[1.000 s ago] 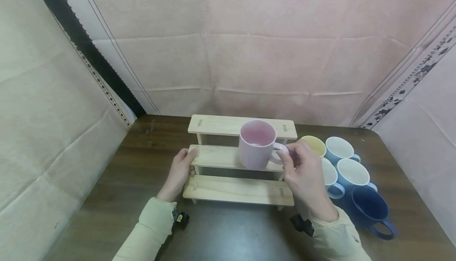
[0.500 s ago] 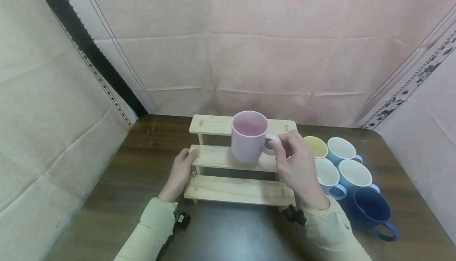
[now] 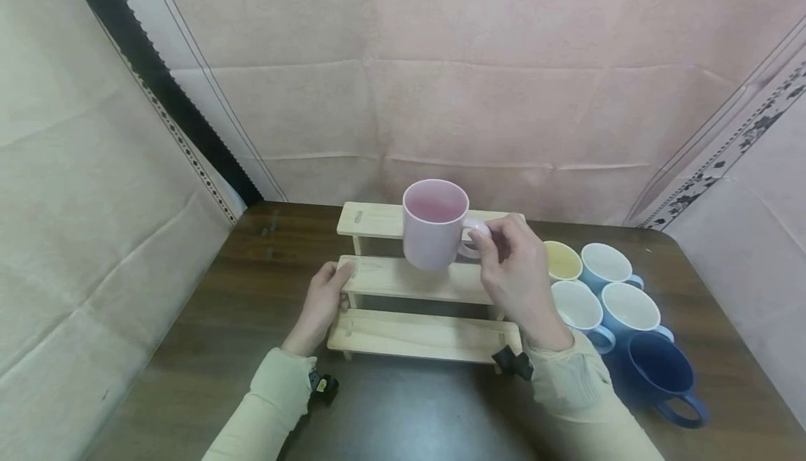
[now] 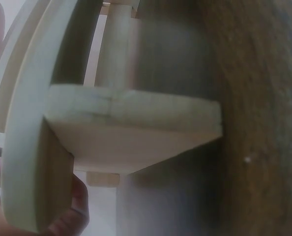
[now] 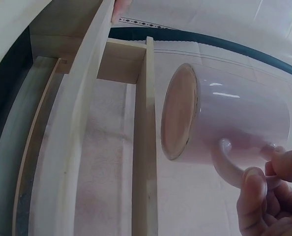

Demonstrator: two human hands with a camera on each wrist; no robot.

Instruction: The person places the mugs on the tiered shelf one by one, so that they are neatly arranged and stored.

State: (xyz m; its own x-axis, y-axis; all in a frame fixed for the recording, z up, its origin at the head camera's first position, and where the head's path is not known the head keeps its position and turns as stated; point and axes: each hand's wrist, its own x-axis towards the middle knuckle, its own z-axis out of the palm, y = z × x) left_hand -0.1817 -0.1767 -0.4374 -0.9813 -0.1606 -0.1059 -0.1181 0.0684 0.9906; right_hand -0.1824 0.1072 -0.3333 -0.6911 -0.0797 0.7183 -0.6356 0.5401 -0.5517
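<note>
Your right hand (image 3: 519,275) pinches the pink mug (image 3: 430,240) by its handle (image 5: 226,164), upright midair near the wooden rack (image 3: 422,335), left hand (image 3: 321,301) gripping the middle tier's left end (image 3: 354,278).

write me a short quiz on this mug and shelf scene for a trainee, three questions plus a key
1. Which part of the pink mug does the right hand pinch?
2. True or false: the pink mug is standing on the tabletop.
3. What does the left hand hold?
A) the dark blue mug
B) the wooden rack
C) the yellow cup

Key
1. The handle.
2. False: it is held up in the air, and the right wrist view shows its base clear of any surface.
3. B
</note>
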